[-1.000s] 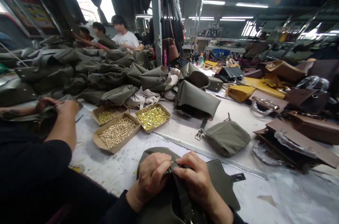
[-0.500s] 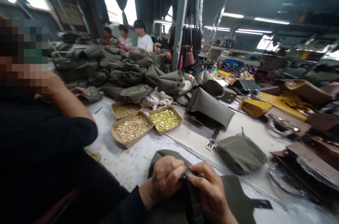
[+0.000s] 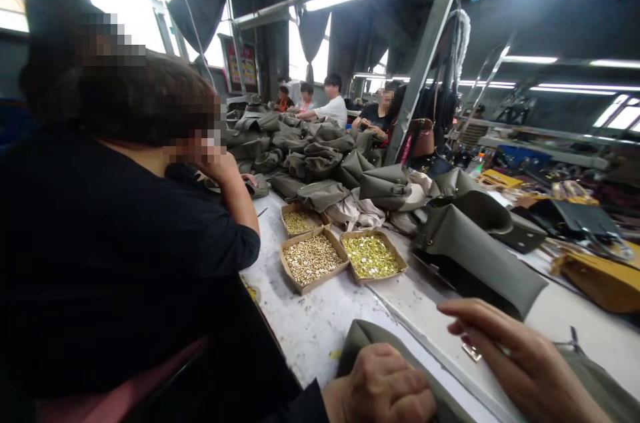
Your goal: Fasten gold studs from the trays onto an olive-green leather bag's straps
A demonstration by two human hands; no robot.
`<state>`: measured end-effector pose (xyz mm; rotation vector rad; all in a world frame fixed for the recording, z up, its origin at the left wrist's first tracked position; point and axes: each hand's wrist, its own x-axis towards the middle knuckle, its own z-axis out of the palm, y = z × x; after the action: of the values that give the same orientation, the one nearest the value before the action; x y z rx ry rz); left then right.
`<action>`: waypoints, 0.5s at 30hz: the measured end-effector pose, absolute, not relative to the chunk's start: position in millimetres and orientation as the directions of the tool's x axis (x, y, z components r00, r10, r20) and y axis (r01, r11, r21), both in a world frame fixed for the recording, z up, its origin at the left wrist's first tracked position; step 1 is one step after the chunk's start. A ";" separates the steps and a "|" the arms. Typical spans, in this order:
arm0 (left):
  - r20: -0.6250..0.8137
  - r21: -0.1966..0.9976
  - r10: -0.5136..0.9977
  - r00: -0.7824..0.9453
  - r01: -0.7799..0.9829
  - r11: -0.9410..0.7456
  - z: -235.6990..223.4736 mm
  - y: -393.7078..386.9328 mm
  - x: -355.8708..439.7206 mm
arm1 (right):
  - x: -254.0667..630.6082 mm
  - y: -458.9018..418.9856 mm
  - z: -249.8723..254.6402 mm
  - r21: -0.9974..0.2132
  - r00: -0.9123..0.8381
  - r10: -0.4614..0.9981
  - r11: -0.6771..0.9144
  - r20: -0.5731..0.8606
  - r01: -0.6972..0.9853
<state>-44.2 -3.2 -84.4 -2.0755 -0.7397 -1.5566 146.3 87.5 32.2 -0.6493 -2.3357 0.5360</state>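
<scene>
My left hand (image 3: 383, 386) is curled into a fist at the bottom edge, pressed on an olive-green bag (image 3: 367, 339) that lies on the white table (image 3: 310, 323). Whether its fingers pinch the bag is hidden. My right hand (image 3: 520, 359) is lifted off the bag to the right, fingers stretched out and together, pointing left, holding nothing. Three cardboard trays of small metal rivets (image 3: 313, 258) stand beyond my hands.
A co-worker in a black top (image 3: 110, 243) sits close at my left, one hand raised to the face. Olive bags (image 3: 320, 163) are heaped along the table, one large bag (image 3: 475, 249) stands nearby. Several people work at the far end.
The view swung left and up. My right hand let go of the bag and rose with fingers extended. The co-worker lifted a hand to the face.
</scene>
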 end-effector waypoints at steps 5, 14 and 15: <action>0.947 -0.025 0.192 0.257 0.657 -0.754 -103.1 0.3 -47.7 | 46.6 108.9 43.5 -0.455 -0.819 0.515 0.811 0.253 0.368; 0.825 -0.046 0.347 0.446 0.664 -0.746 -166.2 16.2 -49.3 | -107.1 116.5 4.1 -0.101 -0.923 0.381 0.918 -0.054 0.385; 0.804 -0.052 0.360 0.474 0.658 -0.752 -170.3 18.1 -49.7 | -116.0 117.5 -0.6 -0.088 -0.923 0.377 0.920 -0.073 0.383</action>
<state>-49.7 18.1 -170.3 -2.3721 -0.8559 -1.1689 -116.0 117.5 -0.6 -0.6201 -3.1313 0.1605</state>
